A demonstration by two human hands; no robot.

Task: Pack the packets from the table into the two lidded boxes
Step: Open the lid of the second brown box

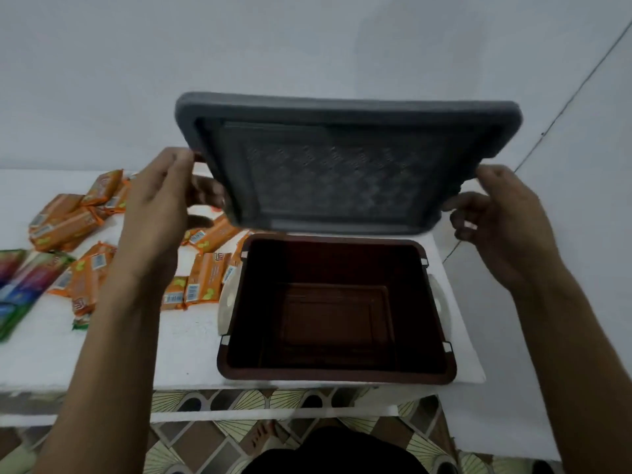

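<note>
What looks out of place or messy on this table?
Nothing looks damaged or spilled. The orange packets lie jumbled left of the open brown box, some overlapping. The left hand and right hand hold its grey lid tilted above it.

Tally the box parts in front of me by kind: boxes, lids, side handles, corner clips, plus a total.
Brown box: 1
Grey lid: 1
Cream side handles: 2
White corner clips: 4
Total: 8
</note>
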